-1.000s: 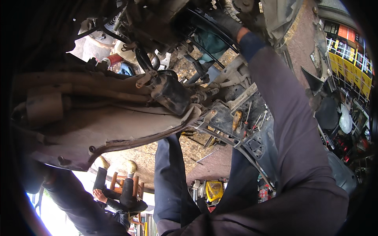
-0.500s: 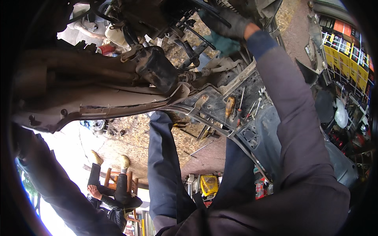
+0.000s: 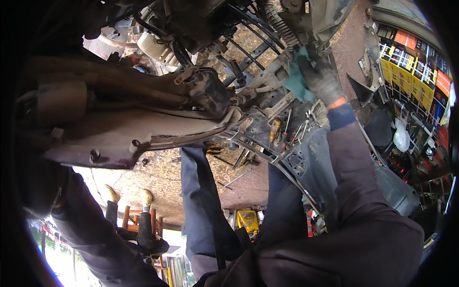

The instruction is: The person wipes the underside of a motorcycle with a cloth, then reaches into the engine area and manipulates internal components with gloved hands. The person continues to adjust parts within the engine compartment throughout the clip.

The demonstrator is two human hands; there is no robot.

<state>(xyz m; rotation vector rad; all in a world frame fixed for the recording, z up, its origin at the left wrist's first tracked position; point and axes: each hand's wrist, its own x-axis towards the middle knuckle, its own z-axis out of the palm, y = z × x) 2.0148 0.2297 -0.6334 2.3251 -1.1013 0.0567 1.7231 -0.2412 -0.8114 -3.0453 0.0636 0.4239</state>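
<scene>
My right hand (image 3: 324, 80), in a dark grey work glove, has its fingers closed on a green cloth (image 3: 296, 80). The cloth lies against the metal frame beside a ribbed hose (image 3: 281, 26). My left arm reaches up along the left side, and my left hand (image 3: 42, 191) is lost in dark shadow by the vehicle's underside panel (image 3: 103, 136), so its fingers cannot be made out. Between my hands a black canister-like part (image 3: 209, 92) hangs from the chassis. Below the cloth, a screwdriver with a yellow-brown handle (image 3: 274, 130) rests on a black plastic panel (image 3: 318, 160) among other slim tools.
Yellow and black boxes (image 3: 409, 76) are stacked at the right, above scattered tools and parts. A clear plastic bag (image 3: 401, 135) sits there too. On the left, a person sits on a wooden stool (image 3: 158, 224). A yellow object (image 3: 247, 221) stands behind my legs.
My right hand has moved down and to the right with the green cloth, away from the dark bars. The view has shifted slightly, and the left arm sits a little lower.
</scene>
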